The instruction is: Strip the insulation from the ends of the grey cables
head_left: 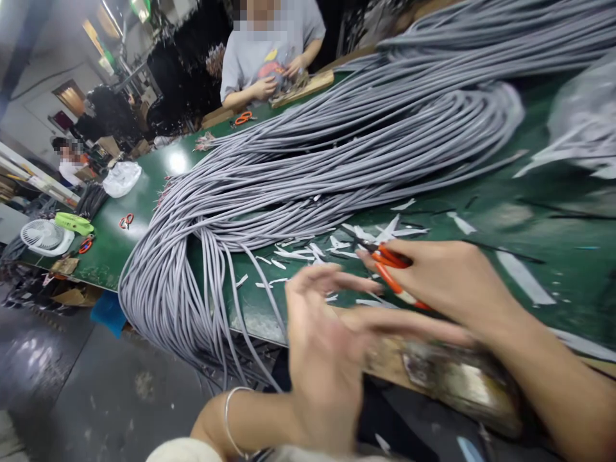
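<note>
My right hand (452, 276) is closed around orange-handled pliers (392, 273), whose dark tip points left over the table. My left hand (327, 340), smeared by motion, is in front of the table edge with its fingers stretched out and apart; I see nothing held in it. A silver bangle (231, 417) circles my left wrist. Beyond both hands, a long bundle of grey cables (308, 160) lies across the green table (510, 269), and its left end droops over the near edge. Strips of white scrap (337, 244) are scattered close to the pliers.
Across the table a person (269, 58) handles something at a wooden board (308, 90). Orange-handled scissors (243, 117), a white fan (45, 236) and a white plastic bag (122, 178) are farther left. Clear plastic (587, 122) lies at the right. A worn, shiny block (471, 385) sits below my right hand.
</note>
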{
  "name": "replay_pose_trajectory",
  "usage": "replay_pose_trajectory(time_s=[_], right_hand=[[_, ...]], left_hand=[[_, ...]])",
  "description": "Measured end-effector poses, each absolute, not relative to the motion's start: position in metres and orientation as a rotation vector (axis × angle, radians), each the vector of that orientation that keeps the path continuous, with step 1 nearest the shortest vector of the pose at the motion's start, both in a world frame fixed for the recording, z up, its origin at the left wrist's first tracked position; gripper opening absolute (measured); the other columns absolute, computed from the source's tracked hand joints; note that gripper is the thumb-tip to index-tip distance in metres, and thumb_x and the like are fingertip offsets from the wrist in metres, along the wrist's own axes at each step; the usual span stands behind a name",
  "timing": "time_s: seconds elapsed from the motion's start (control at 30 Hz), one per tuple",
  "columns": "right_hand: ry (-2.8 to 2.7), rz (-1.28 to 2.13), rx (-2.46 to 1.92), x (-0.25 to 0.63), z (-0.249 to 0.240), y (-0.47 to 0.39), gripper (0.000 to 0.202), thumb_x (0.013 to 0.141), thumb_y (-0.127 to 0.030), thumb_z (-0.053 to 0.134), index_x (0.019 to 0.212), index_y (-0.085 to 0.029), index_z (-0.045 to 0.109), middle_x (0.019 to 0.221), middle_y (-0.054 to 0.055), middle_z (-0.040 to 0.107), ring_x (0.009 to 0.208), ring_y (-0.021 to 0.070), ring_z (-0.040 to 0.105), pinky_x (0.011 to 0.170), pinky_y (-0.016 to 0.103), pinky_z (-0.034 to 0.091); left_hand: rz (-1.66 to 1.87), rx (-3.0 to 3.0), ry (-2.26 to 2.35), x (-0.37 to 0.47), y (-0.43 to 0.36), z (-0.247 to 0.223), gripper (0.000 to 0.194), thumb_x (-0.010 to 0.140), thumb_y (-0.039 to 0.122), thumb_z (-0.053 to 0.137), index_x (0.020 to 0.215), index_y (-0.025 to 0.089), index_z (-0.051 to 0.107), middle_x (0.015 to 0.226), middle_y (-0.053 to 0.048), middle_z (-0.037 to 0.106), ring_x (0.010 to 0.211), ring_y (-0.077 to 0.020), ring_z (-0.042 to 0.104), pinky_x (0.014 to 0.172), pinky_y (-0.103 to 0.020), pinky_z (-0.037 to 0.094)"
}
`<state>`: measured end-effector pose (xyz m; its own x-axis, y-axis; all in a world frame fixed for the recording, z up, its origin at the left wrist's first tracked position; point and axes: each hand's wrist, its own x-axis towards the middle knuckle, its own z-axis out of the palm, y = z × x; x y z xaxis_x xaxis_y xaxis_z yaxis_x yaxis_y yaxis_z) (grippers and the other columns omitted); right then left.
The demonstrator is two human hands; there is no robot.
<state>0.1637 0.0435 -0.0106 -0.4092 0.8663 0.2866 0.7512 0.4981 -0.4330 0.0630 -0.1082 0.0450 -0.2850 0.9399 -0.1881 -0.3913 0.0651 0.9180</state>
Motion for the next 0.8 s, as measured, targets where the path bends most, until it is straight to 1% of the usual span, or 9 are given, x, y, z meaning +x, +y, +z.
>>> replay_pose_trajectory(time_s=[0.07, 0.13, 0.23, 0.33, 0.47, 0.57, 0.67, 0.73, 0.8], right_hand=[[-2.308, 0.321, -1.335, 0.164, -0.011, 0.044, 0.056, 0.074, -0.07, 0.014, 0.046, -0.024, 0.029, 0.039, 0.005, 0.045, 0.038, 0.0161, 0.042, 0.041, 0.026, 0.027], [-2.364, 0.303, -1.381, 0.164, -0.013, 0.046, 0.051, 0.078, -0.063, 0.02, 0.048, -0.023, 0.031, 0.043, 0.006, 0.05, 0.042, 0.0173, 0.047, 0.044, 0.026, 0.029], [-2.431, 0.271, -1.463, 0.164, -0.017, 0.047, 0.043, 0.08, -0.052, 0.03, 0.049, -0.022, 0.037, 0.049, 0.007, 0.057, 0.049, 0.0187, 0.053, 0.046, 0.025, 0.029], [-2.455, 0.254, -1.483, 0.165, -0.019, 0.048, 0.037, 0.08, -0.044, 0.038, 0.052, -0.021, 0.046, 0.054, 0.008, 0.062, 0.053, 0.0189, 0.057, 0.047, 0.024, 0.03], [-2.484, 0.237, -1.519, 0.163, -0.017, 0.048, 0.032, 0.08, -0.039, 0.044, 0.059, -0.019, 0.057, 0.061, 0.008, 0.065, 0.058, 0.0196, 0.059, 0.05, 0.024, 0.031], [-2.488, 0.266, -1.589, 0.162, -0.014, 0.049, 0.029, 0.081, -0.037, 0.046, 0.065, -0.019, 0.063, 0.063, 0.008, 0.066, 0.059, 0.0202, 0.06, 0.05, 0.025, 0.03], [-2.372, 0.315, -1.671, 0.169, -0.013, 0.052, 0.029, 0.079, -0.036, 0.049, 0.066, -0.018, 0.067, 0.058, 0.009, 0.064, 0.054, 0.02, 0.058, 0.048, 0.026, 0.029], [-2.266, 0.299, -1.735, 0.18, -0.016, 0.058, 0.028, 0.078, -0.032, 0.05, 0.064, -0.016, 0.069, 0.053, 0.012, 0.061, 0.048, 0.0206, 0.056, 0.045, 0.027, 0.026], [-2.179, 0.256, -1.752, 0.195, -0.019, 0.066, 0.028, 0.075, -0.025, 0.051, 0.057, -0.012, 0.068, 0.047, 0.015, 0.057, 0.044, 0.0211, 0.053, 0.044, 0.029, 0.024]], left_hand=[[1.68, 0.557, 1.092, 0.06, -0.085, 0.04, 0.038, 0.078, 0.056, 0.051, 0.1, 0.024, 0.051, 0.094, -0.006, 0.056, 0.08, -0.0217, 0.065, 0.074, -0.036, 0.05], [1.79, 0.487, 1.011, 0.058, -0.074, 0.034, 0.031, 0.077, 0.045, 0.058, 0.098, 0.024, 0.048, 0.09, -0.002, 0.054, 0.077, -0.0193, 0.066, 0.072, -0.032, 0.05], [1.821, 0.448, 0.964, 0.055, -0.073, 0.027, 0.022, 0.081, 0.035, 0.056, 0.097, 0.023, 0.047, 0.087, -0.001, 0.053, 0.077, -0.0188, 0.066, 0.071, -0.029, 0.049], [1.822, 0.44, 0.962, 0.054, -0.075, 0.025, 0.018, 0.083, 0.031, 0.053, 0.097, 0.022, 0.047, 0.088, 0.0, 0.054, 0.078, -0.0187, 0.066, 0.071, -0.03, 0.049], [1.808, 0.44, 0.974, 0.054, -0.072, 0.025, 0.024, 0.079, 0.034, 0.058, 0.096, 0.022, 0.047, 0.088, 0.0, 0.053, 0.077, -0.0185, 0.066, 0.071, -0.03, 0.049], [1.777, 0.479, 1.042, 0.053, -0.07, 0.019, 0.035, 0.07, 0.033, 0.067, 0.096, 0.022, 0.047, 0.088, 0.001, 0.052, 0.075, -0.0165, 0.065, 0.072, -0.029, 0.048], [1.748, 0.668, 1.201, 0.042, -0.064, 0.012, 0.044, 0.06, 0.025, 0.074, 0.095, 0.021, 0.048, 0.087, 0.002, 0.051, 0.066, -0.0093, 0.061, 0.067, -0.023, 0.047], [1.694, 0.888, 1.372, 0.028, -0.054, 0.01, 0.038, 0.06, 0.021, 0.073, 0.091, 0.019, 0.051, 0.084, 0.002, 0.051, 0.061, -0.0063, 0.056, 0.062, -0.019, 0.045], [1.51, 1.167, 1.605, 0.008, -0.037, 0.011, 0.021, 0.069, 0.022, 0.065, 0.086, 0.016, 0.054, 0.076, 0.002, 0.054, 0.059, -0.0075, 0.055, 0.06, -0.019, 0.045]])
